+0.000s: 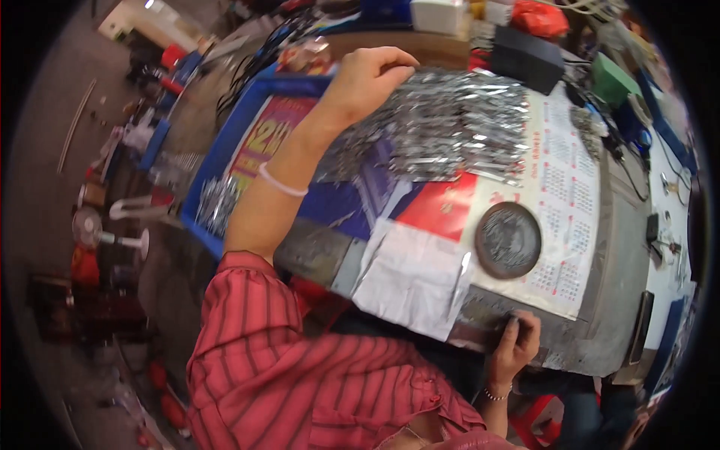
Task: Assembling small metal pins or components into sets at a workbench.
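Note:
Rows of thin, shiny metal pieces (465,124) lie across the far middle of the table. Over their far left edge reaches my left hand (364,82), its thumb and fingers drawn together. Whatever is in that pinch is too small to make out. Down by the table's front edge is my right hand (517,345), with curled fingers and a small dark spot at the fingertips that I cannot identify. A round dark dish (486,259) holding many small metal bits sits beyond it, on a printed calendar sheet (559,247). Left of the dish lies a crumpled white sheet (412,277).
A blue tray (196,196) at the left has more metal pieces (217,202) in its near corner. Along the back stand a dark grey block (527,58), a green block (615,80) and a red plastic bag (540,18). Cables and tools line the right side.

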`<action>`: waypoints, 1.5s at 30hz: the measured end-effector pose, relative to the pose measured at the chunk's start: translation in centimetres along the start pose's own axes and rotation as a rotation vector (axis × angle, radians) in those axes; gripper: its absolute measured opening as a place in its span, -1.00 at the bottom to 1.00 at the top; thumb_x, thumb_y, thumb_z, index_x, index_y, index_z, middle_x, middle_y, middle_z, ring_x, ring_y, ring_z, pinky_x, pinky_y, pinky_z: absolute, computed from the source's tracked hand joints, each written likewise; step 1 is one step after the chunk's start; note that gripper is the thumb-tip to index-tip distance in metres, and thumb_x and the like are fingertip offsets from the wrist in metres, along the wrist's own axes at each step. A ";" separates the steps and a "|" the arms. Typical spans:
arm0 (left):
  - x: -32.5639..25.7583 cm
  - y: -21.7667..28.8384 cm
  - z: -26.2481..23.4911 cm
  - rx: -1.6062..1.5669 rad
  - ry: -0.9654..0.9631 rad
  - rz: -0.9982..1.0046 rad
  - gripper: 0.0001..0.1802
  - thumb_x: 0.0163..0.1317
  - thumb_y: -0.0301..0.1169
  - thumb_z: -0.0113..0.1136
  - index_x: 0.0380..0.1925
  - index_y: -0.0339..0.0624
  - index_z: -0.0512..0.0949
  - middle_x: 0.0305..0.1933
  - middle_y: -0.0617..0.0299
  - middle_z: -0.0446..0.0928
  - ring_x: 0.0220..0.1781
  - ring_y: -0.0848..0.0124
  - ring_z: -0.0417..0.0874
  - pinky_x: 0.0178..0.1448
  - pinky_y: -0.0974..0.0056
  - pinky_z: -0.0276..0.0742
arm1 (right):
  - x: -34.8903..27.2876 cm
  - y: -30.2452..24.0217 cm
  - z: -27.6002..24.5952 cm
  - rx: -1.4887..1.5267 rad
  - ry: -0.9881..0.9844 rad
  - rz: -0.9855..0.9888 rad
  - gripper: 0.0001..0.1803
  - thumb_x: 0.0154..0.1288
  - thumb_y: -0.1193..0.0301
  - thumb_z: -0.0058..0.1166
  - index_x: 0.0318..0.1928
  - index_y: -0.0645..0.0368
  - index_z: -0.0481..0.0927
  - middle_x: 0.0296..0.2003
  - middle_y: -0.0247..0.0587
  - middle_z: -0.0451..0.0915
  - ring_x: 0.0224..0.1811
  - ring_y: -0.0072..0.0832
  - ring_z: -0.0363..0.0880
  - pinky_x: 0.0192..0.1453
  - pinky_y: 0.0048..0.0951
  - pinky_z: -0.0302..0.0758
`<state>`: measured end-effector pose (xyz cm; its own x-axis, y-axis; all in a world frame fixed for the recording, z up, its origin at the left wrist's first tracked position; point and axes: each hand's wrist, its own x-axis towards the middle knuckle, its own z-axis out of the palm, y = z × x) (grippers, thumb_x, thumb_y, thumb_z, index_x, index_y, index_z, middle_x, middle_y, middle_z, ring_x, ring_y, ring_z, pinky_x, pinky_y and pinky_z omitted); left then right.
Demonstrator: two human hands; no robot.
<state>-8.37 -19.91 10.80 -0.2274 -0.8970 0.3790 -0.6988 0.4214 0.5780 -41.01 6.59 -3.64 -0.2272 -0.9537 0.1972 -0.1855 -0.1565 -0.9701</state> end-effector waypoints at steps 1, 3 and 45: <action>-3.0 0.2 -1.4 -0.075 0.006 -0.057 -0.75 0.22 -0.41 0.15 -0.15 -0.30 0.60 -0.36 0.29 0.62 -0.27 0.62 0.57 -0.16 0.47 0.46 | -0.3 0.1 -0.2 -0.037 0.001 0.027 -0.92 0.30 0.59 -0.06 -0.21 0.33 0.44 -0.31 -0.20 0.49 -0.37 -0.58 0.40 -0.26 -0.60 0.36; -8.9 1.3 -3.7 -0.158 0.036 -0.177 -0.77 0.20 -0.45 0.16 -0.17 -0.31 0.59 -0.33 0.26 0.63 -0.25 0.60 0.58 -0.15 0.45 0.46 | -0.7 0.2 -0.8 -0.182 0.068 -0.058 -0.92 0.34 0.56 -0.07 -0.21 0.33 0.45 -0.29 -0.24 0.49 -0.33 -0.58 0.41 -0.21 -0.60 0.37; -27.0 8.2 4.8 -0.869 -0.163 -0.367 -0.78 0.24 -0.69 0.01 -0.10 -0.41 0.44 -0.15 0.14 0.41 -0.30 0.51 0.56 -0.24 0.47 0.50 | 16.9 -2.2 3.4 -1.132 -0.827 -0.376 -0.83 -0.04 0.51 0.10 -0.39 0.30 0.44 -0.43 0.06 0.53 -0.28 0.00 0.52 -0.17 -0.11 0.43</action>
<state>-11.20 7.11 1.80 -0.2321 -0.9727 0.0001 -0.0131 0.0033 0.9999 -41.14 -10.03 1.34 0.5374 -0.8366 -0.1062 -0.8385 -0.5166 -0.1734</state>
